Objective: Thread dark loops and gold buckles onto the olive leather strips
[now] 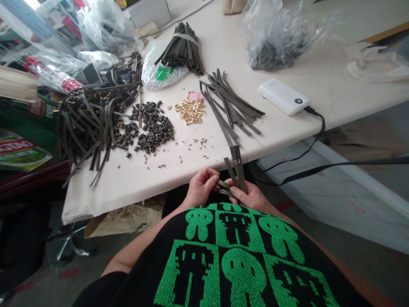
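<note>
Just off the table's front edge, my right hand (251, 197) is closed around several flat dark grey straps (237, 164), some of which reach up over the edge. Beside it, my left hand (201, 187) pinches with thumb and forefinger at the end of a bent strap (223, 185); what lies between those fingertips is partly hidden. Loose straps (234, 102) lie fanned out on the table beyond. Left of them is a heap of gold buckles (191, 111), then a pile of small dark strap loops (156, 132). Tiny metal pieces (200, 144) are scattered nearer the edge.
A white power bank (284, 96) with a black cable sits at the right. Behind stand a banded strap bundle (188, 49) and a clear bag of dark pieces (275, 51). A tangled strap heap (92, 119) and a green box (25, 136) are at the left.
</note>
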`<state>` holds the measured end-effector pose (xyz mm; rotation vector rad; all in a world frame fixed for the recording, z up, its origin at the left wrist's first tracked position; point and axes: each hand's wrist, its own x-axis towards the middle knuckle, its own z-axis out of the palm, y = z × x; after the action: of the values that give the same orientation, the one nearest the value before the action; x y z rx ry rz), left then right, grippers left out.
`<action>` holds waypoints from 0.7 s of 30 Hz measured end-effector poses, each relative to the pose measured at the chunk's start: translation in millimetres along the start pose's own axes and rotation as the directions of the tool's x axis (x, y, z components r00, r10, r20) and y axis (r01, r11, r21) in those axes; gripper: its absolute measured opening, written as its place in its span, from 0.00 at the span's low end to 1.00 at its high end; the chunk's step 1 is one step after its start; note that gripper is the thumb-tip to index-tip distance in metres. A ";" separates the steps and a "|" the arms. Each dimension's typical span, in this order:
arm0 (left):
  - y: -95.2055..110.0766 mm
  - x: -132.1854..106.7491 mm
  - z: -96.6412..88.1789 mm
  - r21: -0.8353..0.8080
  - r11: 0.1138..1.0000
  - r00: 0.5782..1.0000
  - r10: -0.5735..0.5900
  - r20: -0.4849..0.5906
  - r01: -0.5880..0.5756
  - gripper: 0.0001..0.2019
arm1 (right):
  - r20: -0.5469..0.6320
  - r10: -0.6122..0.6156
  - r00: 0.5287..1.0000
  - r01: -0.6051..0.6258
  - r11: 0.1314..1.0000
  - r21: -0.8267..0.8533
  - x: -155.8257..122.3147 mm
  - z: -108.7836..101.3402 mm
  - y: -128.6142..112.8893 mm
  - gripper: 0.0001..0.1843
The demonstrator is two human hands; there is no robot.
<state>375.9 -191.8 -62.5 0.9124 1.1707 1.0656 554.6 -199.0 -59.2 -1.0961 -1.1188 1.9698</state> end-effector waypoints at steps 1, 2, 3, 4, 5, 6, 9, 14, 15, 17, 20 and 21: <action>-0.5 0.2 1.0 -0.011 1.000 1.000 -0.002 0.006 0.002 0.16 | -0.005 0.001 1.000 -0.001 1.000 0.023 -0.4 0.7 -0.7 0.19; -0.8 0.5 2.1 -0.021 1.000 1.000 -0.003 0.011 0.003 0.16 | -0.009 0.001 1.000 0.000 0.999 0.043 -0.3 1.2 -1.0 0.19; -1.1 1.0 3.2 -0.031 1.000 1.000 -0.002 0.016 0.003 0.17 | -0.011 0.000 1.000 0.000 0.998 0.060 0.3 1.4 -0.9 0.19; -1.4 1.6 4.2 -0.041 0.999 1.000 0.001 0.018 0.000 0.17 | -0.013 0.000 1.000 0.001 0.997 0.072 1.2 1.4 -0.7 0.19; -1.7 2.2 5.3 -0.047 0.999 1.000 0.003 0.022 -0.002 0.18 | -0.013 0.000 1.000 0.001 0.997 0.081 2.3 1.2 -0.3 0.19; -2.3 2.7 6.3 -0.051 0.999 1.000 0.006 0.025 -0.005 0.18 | -0.012 0.000 1.000 0.001 0.996 0.089 3.4 1.1 0.1 0.19; -5.9 3.8 8.5 -0.044 0.999 0.999 0.009 0.047 -0.007 0.19 | -0.020 0.000 1.000 0.002 0.995 0.104 6.2 1.1 1.2 0.18; -11.8 4.6 7.0 0.101 0.986 0.991 0.135 0.010 -0.135 0.12 | -0.052 -0.002 0.999 0.008 0.992 0.128 11.3 2.3 5.6 0.21; -10.6 4.7 5.6 0.173 0.965 0.979 0.203 -0.005 -0.199 0.10 | -0.058 -0.012 0.998 0.020 0.992 0.122 12.9 2.2 7.3 0.22; -5.1 4.6 2.0 0.361 0.867 0.932 0.361 0.024 -0.345 0.04 | -0.071 -0.036 0.997 0.042 0.995 0.087 16.3 1.3 11.0 0.24; 5.6 3.5 -3.6 0.591 0.635 0.849 0.497 0.180 -0.497 0.05 | -0.107 -0.082 0.991 0.081 0.997 -0.010 20.0 -0.7 15.3 0.25; 8.2 2.8 -5.0 0.624 0.581 0.833 0.506 0.225 -0.522 0.06 | -0.120 -0.103 0.987 0.097 0.994 -0.050 20.5 -1.3 15.9 0.24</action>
<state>369.8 -186.9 -56.3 1.9354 1.3264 1.0820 544.4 -189.2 -81.0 -1.1446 -1.1339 1.7838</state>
